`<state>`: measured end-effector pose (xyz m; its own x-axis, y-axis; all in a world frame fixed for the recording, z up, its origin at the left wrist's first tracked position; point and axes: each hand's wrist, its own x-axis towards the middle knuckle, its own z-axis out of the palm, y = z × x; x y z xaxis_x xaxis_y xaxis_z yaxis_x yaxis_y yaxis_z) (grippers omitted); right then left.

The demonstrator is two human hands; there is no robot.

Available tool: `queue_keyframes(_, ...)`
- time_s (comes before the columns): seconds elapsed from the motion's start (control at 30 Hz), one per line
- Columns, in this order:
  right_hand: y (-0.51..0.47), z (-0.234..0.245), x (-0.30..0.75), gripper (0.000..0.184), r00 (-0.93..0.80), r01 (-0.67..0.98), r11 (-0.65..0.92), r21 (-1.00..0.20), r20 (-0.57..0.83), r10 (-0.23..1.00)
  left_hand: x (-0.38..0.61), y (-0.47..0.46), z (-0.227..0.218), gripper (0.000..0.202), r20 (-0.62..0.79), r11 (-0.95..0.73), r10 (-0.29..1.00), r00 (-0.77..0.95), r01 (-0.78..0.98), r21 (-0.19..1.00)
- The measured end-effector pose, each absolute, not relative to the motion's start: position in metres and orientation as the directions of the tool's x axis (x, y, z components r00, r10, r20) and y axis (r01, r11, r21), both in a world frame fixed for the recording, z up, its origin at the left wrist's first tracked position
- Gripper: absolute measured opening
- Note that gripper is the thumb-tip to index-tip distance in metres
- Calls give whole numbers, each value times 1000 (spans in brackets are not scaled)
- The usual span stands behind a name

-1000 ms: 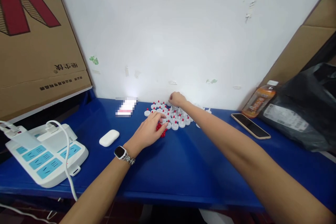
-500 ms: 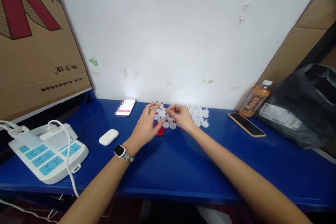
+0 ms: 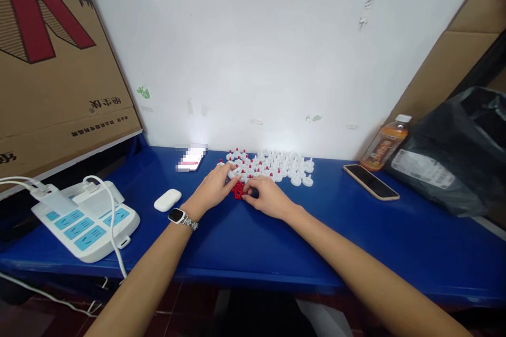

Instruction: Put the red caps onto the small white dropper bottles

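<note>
Small white round caps with pointed spouts point(image 3: 294, 172) lie in a cluster by the wall; many on the left side carry red tips. In front of them is a heap of tiny red tip caps point(image 3: 237, 189). My left hand point(image 3: 213, 188), with a watch on its wrist, is at the cluster's left edge. Its thumb and index finger close on a white spouted cap point(image 3: 233, 173), partly covered by the fingers. At the red heap, my right hand point(image 3: 269, 197) has curled fingers, thumb and index finger pinching at a red tip cap on the heap's right side.
On the blue table point(image 3: 237, 253), a white earphone case point(image 3: 167, 200) and a power strip point(image 3: 85, 231) with cables are to the left. A lit phone point(image 3: 192, 158) stands behind. At right are a dark phone point(image 3: 370, 182), an orange drink bottle point(image 3: 384, 146) and a black plastic bag point(image 3: 454, 152).
My right hand has come down from the white caps to the red heap. My left hand has shifted slightly left and its fingers have drawn in. More red-tipped caps are uncovered.
</note>
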<state>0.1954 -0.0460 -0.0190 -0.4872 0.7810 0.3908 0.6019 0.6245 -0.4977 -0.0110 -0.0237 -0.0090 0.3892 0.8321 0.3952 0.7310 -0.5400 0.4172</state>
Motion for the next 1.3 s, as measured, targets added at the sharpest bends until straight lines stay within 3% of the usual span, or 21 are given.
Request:
queue_keyframes(0.2, -47, -21, 195, 4, -510, 631, 630, -453, 370, 776, -12, -24, -6, 33, 374, -537, 840, 393, 703, 466)
queue_keyframes(0.47, -52, -17, 196, 8, -581, 681, 689, -247, 392, 714, -8, -24, -7, 35, 371, -554, 831, 415, 680, 481)
queue_keyframes(0.63, -51, -20, 197, 8, -573, 675, 689, -263, 401, 714, -7, -24, -8, 37, 364, -563, 825, 432, 686, 461)
queue_keyframes(0.73, -51, -20, 196, 7, -530, 662, 677, -323, 437, 727, -7, -24, -9, 36, 368, -569, 820, 437, 685, 454)
queue_keyframes(0.83, -48, -17, 194, 7, -352, 592, 601, -537, 498, 793, -5, -25, -7, 37, 378, -575, 817, 435, 668, 472)
queue_keyframes(0.9, -45, -14, 194, 9, -177, 426, 504, -751, 477, 861, -2, -28, -5, 37, 390, -593, 804, 448, 651, 474)
queue_keyframes(0.97, -41, -12, 194, 17, -63, 190, 417, -889, 413, 909, 2, -32, -4, 36, 398, -618, 785, 475, 635, 463)
queue_keyframes(1.1, -36, -11, 195, 27, -25, -77, 363, -929, 365, 931, 10, -40, -3, 34, 395, -666, 745, 537, 609, 430)
queue_keyframes(1.3, -37, -9, 198, 29, -42, -88, 368, -926, 373, 927, 13, -44, -1, 34, 383, -673, 740, 554, 605, 426)
